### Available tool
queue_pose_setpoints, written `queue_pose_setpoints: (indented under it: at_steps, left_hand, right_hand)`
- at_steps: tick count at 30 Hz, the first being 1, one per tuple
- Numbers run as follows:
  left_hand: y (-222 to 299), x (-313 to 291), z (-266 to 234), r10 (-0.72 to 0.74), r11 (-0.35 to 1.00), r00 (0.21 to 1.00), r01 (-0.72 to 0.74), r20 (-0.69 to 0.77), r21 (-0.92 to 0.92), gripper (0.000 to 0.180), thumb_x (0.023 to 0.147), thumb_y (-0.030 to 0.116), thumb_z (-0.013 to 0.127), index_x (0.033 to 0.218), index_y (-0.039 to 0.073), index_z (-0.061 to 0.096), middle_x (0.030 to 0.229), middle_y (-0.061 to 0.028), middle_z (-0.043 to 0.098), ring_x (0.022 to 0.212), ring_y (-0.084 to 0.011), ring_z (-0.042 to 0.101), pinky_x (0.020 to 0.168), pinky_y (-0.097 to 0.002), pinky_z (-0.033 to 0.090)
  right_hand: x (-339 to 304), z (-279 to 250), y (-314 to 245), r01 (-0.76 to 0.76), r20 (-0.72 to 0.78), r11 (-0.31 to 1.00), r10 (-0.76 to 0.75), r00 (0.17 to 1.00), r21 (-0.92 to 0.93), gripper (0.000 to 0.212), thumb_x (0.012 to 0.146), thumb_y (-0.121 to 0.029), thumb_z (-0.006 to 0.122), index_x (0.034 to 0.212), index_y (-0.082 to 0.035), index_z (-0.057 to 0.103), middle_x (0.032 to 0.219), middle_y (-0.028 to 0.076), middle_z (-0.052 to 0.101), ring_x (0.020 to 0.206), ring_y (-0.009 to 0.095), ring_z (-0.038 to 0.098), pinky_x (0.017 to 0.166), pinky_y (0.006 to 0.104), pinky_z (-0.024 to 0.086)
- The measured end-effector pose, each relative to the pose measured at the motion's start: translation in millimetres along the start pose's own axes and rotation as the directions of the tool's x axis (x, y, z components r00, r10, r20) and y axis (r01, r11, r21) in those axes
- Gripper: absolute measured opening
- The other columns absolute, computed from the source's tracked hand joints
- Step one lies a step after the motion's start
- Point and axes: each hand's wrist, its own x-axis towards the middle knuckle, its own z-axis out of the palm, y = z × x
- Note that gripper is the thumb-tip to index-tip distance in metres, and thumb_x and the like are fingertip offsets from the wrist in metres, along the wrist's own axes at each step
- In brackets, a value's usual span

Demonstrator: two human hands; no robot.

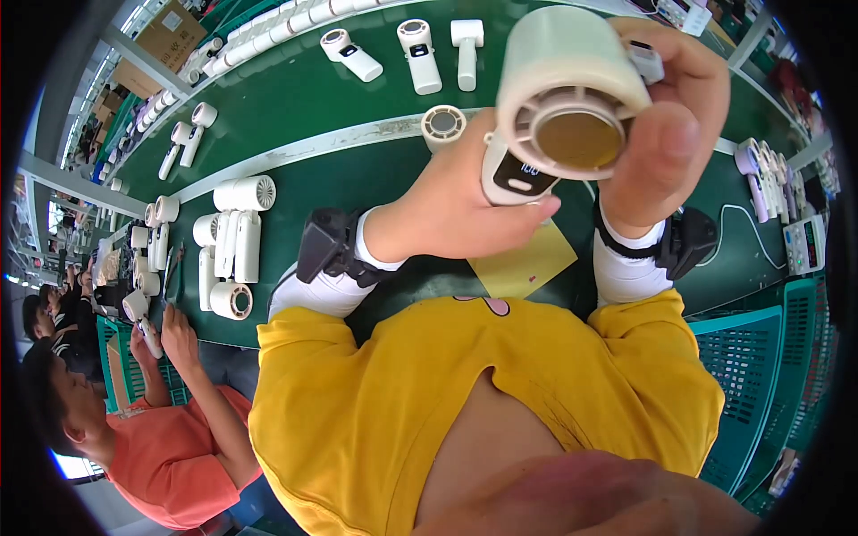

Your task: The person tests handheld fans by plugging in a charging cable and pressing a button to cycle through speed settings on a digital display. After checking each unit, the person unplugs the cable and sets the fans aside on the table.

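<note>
A white handheld fan [559, 67] is raised close in front of me, its round head tilted so that a rim with a bronze-coloured disc faces me. My left hand [456, 201] is wrapped round its handle below a small lit display [523, 174]. At the right side of the head, my right hand [675, 125] is closed, its thumb near the rim. A small white plug-like piece [645, 62] shows between the right fingers and the head; how it is held is partly hidden. Under my hands lies a yellow sheet [527, 259] on the green table [375, 170].
Several white fans [237, 237] stand grouped to my left, and more [420, 58] lie beyond the pale ledge [313, 147]. At right are a small meter [804, 246] with a white cable, pale purple fans [760, 179] and green baskets [737, 375]. A co-worker [170, 447] sits at left.
</note>
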Motion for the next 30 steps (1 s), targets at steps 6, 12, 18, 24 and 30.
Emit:
queue_pose_setpoints:
  at_steps: [6, 12, 18, 24, 30]
  left_hand:
    - [41.1, -6.1, -29.0, -0.27, 0.583, 0.962, 0.201, 0.045, -0.787, 0.048, 0.077, 0.019, 0.061, 0.114, 0.002, 0.036, 0.086, -0.0106, 0.055, 0.069, -0.0177, 0.055, 0.053, -0.028, 0.045]
    - [74.4, -44.2, -44.4, 0.586, 0.794, 0.753, -0.607, -0.3, 0.027, 0.051, 0.077, 0.027, 0.056, 0.113, 0.0, 0.032, 0.095, -0.0111, 0.047, 0.079, -0.0208, 0.049, 0.071, -0.0339, 0.041]
    - [86.2, -35.9, -41.1, 0.541, 0.783, 0.639, -0.619, -0.547, 0.051, 0.054, 0.077, 0.025, 0.057, 0.116, 0.002, 0.029, 0.1, -0.0102, 0.044, 0.075, -0.0216, 0.047, 0.067, -0.0334, 0.04]
    - [89.6, -33.0, -39.7, 0.505, 0.587, 0.574, -0.776, -0.644, -0.232, 0.055, 0.081, 0.03, 0.051, 0.119, 0.0, 0.026, 0.102, -0.0132, 0.042, 0.075, -0.0226, 0.048, 0.063, -0.0312, 0.041]
    - [70.1, -10.3, -58.6, -0.15, 0.789, 0.896, -0.146, -0.418, -0.597, 0.038, 0.087, 0.024, 0.045, 0.108, -0.005, 0.035, 0.096, -0.0124, 0.048, 0.069, -0.0225, 0.054, 0.057, -0.0341, 0.049]
  right_hand:
    - [8.1, 8.8, 1.9, -0.138, 0.015, 0.913, 0.144, 0.99, 0.384, 0.042, 0.087, -0.037, 0.044, 0.099, 0.004, 0.046, 0.083, 0.007, 0.053, 0.068, 0.009, 0.05, 0.062, 0.021, 0.041]
    - [11.3, 4.5, 4.1, -0.061, -0.154, 0.976, 0.095, 0.984, 0.208, 0.033, 0.09, -0.028, 0.042, 0.1, 0.003, 0.045, 0.078, 0.003, 0.048, 0.063, 0.007, 0.043, 0.059, 0.0191, 0.035]
    - [22.9, -2.4, -13.3, -0.181, 0.088, 0.983, 0.178, 0.98, 0.029, 0.019, 0.089, -0.016, 0.044, 0.091, 0.002, 0.05, 0.077, 0.002, 0.048, 0.064, 0.007, 0.041, 0.057, 0.0192, 0.033]
    - [20.7, -8.5, -10.8, -0.081, 0.249, 0.959, 0.152, 0.957, -0.272, 0.02, 0.088, -0.016, 0.048, 0.094, 0.003, 0.048, 0.076, 0.002, 0.048, 0.065, 0.006, 0.042, 0.058, 0.0192, 0.034]
    - [14.6, 1.2, -3.7, 0.015, 0.337, 0.985, 0.044, 0.94, -0.17, 0.019, 0.088, -0.017, 0.047, 0.084, 0.001, 0.052, 0.071, 0.003, 0.049, 0.061, 0.008, 0.043, 0.054, 0.0216, 0.035]
